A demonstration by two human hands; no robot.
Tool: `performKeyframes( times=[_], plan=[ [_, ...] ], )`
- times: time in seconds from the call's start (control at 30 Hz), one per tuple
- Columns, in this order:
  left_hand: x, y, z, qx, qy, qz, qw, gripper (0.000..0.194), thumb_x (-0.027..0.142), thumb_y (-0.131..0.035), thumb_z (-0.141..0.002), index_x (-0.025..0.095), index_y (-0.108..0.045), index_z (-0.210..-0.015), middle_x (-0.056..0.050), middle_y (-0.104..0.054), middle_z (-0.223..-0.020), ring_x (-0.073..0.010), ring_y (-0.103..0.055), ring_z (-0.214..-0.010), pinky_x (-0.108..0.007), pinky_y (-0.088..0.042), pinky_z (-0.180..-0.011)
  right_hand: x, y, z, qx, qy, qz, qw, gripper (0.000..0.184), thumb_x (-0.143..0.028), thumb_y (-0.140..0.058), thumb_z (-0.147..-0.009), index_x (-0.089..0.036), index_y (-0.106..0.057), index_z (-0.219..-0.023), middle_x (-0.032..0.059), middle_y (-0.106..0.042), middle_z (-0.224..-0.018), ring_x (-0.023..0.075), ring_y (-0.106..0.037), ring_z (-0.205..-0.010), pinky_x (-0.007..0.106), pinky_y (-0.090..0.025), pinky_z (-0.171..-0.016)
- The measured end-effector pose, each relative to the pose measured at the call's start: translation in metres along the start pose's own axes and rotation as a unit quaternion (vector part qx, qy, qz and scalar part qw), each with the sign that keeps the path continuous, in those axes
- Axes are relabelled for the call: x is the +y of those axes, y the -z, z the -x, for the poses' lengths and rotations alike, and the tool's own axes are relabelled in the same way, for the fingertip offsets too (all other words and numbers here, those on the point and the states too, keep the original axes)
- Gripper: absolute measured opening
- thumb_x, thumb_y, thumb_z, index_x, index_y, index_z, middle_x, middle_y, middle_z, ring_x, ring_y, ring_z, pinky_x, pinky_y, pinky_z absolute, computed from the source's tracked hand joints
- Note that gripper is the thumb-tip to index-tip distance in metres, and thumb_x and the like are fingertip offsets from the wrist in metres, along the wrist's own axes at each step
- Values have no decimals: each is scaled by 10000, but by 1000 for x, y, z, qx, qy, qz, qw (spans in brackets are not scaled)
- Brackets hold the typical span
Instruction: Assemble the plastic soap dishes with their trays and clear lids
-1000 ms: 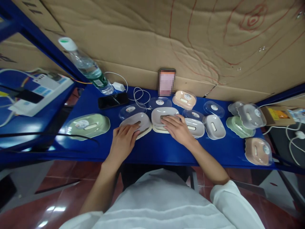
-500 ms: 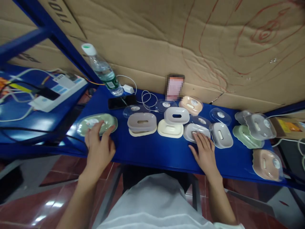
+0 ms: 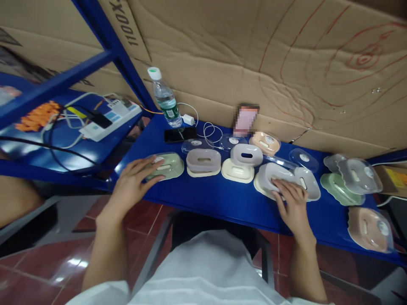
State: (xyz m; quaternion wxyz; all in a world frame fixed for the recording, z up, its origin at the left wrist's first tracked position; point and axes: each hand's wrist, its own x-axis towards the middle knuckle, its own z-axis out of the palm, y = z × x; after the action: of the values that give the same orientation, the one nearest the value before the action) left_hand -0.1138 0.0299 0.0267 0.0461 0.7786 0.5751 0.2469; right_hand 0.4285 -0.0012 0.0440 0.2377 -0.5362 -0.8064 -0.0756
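Your left hand (image 3: 135, 176) is reaching to 11 o'clock, its fingers lying slightly spread over the near-left end of the green soap box (image 3: 171, 166), the thumb standing apart; your right hand (image 3: 292, 203) is reaching to 1 o'clock, its fingers bunching together at the grey tray (image 3: 276, 173), though whether they are pinching its wall you cannot tell; that tray is sitting tilted over a cream base (image 3: 261, 189), overlapping it.
At 12 o'clock, two more grey trays are resting on cream bases, the left one (image 3: 203, 160) and the right one (image 3: 246, 155); a bottle (image 3: 168, 106) is standing at 11 o'clock, beyond the green box; a peach box (image 3: 369, 228) is lying near 3 o'clock on the blue table (image 3: 210, 201).
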Motion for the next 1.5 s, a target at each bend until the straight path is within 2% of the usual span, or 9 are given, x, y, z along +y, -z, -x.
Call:
performKeyframes(
  times=[0.3,0.43,0.53,0.63,0.73,0.87,1.13,1.33,1.5],
  plan=[
    [38,-37,-21,37,47,22,998,438,530,-597,-1018,301,-739,-1363,-126,-719,-1387,-330,-645,-1279,-525,-485,-1134,45,-19,-66,73,-15,74,994,409,-384,-525,-1122,-149,-710,-1400,217,-670,-1447,376,-622,-1319,578,-391,-1155],
    [47,-43,-25,52,75,38,995,466,485,-593,-1024,286,-682,-1435,-132,-652,-1476,-345,-600,-1356,-536,-458,-1176,-2,-34,-75,53,11,53,997,481,-376,-557,-1106,-123,-602,-1512,232,-531,-1600,384,-507,-1478,591,-377,-1233],
    [59,-43,-19,114,87,39,989,488,411,-601,-1026,234,-629,-1479,-179,-511,-1600,-382,-475,-1498,-553,-413,-1215,-66,-43,-69,-43,111,-30,992,430,-326,-530,-1115,-217,-587,-1527,132,-584,-1586,286,-503,-1506,527,-354,-1285],
    [73,-46,-2,141,45,-21,989,355,346,-659,-1003,236,-711,-1336,-181,-639,-1444,-390,-579,-1381,-586,-378,-1187,-100,-48,-61,-112,148,-92,978,432,-306,-508,-1124,-234,-570,-1545,104,-618,-1564,248,-540,-1481,495,-351,-1290],
    [82,-50,13,78,-11,-76,994,349,326,-689,-993,269,-709,-1337,-137,-741,-1319,-348,-705,-1145,-554,-400,-1096,-93,-52,-51,-91,73,-101,988,429,-302,-508,-1123,-211,-577,-1537,113,-688,-1472,252,-614,-1391,471,-418,-1223],
    [87,-54,14,34,-25,-85,995,304,298,-622,-1040,280,-709,-1330,-105,-764,-1338,-331,-721,-1140,-505,-395,-1030,-70,-59,-35,-89,-5,-62,994,468,-322,-486,-1128,-216,-526,-1582,134,-660,-1505,299,-609,-1388,517,-442,-1169],
    [110,-50,0,53,-12,-47,997,204,322,-614,-1063,275,-769,-1186,-70,-825,-1158,-293,-741,-1084,-490,-370,-970,-76,-77,-6,-78,-47,-65,994,498,-381,-485,-1120,-288,-498,-1608,120,-588,-1583,327,-590,-1389,515,-477,-1104],
    [118,-41,-5,120,-13,-54,991,235,315,-628,-1055,261,-750,-1249,-67,-818,-1226,-309,-726,-1099,-510,-384,-998,-79,-72,2,-73,-38,-100,992,489,-353,-496,-1117,-301,-493,-1602,115,-585,-1588,326,-563,-1436,551,-461,-1157],
    [111,-40,-35,142,-7,-39,989,319,321,-589,-1061,293,-723,-1349,-73,-784,-1322,-326,-689,-1225,-546,-359,-1117,-85,-61,16,-69,-45,-126,989,577,-377,-534,-1101,-309,-403,-1659,127,-538,-1630,342,-512,-1500,596,-450,-1210]
  ],
)
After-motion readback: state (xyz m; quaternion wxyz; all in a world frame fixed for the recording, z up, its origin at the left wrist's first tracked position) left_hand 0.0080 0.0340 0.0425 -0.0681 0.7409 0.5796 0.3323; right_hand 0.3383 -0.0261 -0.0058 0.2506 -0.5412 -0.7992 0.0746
